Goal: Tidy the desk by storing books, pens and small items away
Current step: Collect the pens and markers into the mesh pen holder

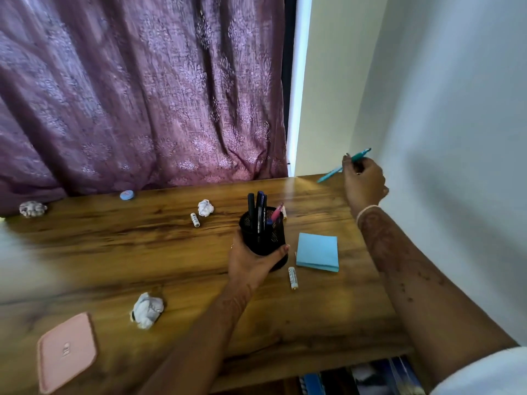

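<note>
Head view is showing my right hand [363,181] pinching a teal pen [343,165] above the far right corner of the desk [142,252]. The pen is slanting, its low end pointing left and toward me. My left hand [251,263] is gripping the black mesh cup [263,238] of pens, nearer me and left of the teal pen. I am judging the pen needs tipping upright before dropping in.

A purple curtain [137,95] with a pale floral pattern hangs in deep folds across the back. At its right edge runs a dark frame [288,81], then a bright strip of daylight [298,81] (overexposed, nothing shows through). Right of that a plain pale wall [442,95] turns a corner and fills the right side.
</note>
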Demonstrator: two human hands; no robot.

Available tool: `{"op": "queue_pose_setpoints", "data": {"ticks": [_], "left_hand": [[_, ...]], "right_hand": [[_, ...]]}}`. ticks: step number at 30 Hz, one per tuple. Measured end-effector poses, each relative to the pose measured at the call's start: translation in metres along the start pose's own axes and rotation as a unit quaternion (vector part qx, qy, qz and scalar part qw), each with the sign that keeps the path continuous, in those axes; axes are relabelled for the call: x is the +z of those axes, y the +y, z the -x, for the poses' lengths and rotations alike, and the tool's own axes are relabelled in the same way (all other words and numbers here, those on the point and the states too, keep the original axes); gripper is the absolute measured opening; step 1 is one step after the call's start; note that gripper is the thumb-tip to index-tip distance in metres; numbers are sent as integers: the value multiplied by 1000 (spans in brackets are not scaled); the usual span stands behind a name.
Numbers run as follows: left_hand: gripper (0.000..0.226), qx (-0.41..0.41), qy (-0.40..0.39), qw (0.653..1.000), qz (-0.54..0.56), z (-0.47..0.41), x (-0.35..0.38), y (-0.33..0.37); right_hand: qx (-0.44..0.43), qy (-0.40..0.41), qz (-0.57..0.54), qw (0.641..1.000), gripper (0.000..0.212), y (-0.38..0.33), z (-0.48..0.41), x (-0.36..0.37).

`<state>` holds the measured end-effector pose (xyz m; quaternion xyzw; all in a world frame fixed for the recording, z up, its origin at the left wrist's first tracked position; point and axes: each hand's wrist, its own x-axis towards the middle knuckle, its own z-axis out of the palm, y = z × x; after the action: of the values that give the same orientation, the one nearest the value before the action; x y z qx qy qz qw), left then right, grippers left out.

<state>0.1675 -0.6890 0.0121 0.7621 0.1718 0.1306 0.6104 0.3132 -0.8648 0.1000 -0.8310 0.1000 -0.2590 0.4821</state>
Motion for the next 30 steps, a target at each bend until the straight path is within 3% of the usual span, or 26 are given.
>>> {"op": "queue_pose_setpoints", "data": {"ticks": [4, 8, 10, 14, 19, 22, 27, 30], "left_hand": [[91, 1, -13, 1000, -13, 27, -17, 1], [95, -8, -26, 999, -22, 56, -34, -2], [95, -7, -33, 999, -30, 71, -43, 0], [95, 5, -46, 998, -35, 106, -60, 7], [94, 32, -69, 997, -32, 144, -71, 11], [91, 40, -93, 995, -19, 162, -72, 12], [90, 53, -125, 991, -7, 183, -66, 14], [88, 53, -141, 989, -8, 188, -54, 15]], "right_hand": [[9, -59, -193, 979, 32, -39, 52, -26], [-18, -151, -234, 960, 22, -65, 110, -53], [-37, -178, -215, 960, 18, -68, 137, -61], [-94, -211, -96, 968, 30, -65, 188, -77], [-183, -189, 90, 961, 30, -63, 242, -103], [-186, -189, 110, 958, 22, -57, 259, -116], [-125, -180, 67, 973, 39, -37, 264, -137], [-90, -153, 40, 983, 31, -22, 262, -150]]}}
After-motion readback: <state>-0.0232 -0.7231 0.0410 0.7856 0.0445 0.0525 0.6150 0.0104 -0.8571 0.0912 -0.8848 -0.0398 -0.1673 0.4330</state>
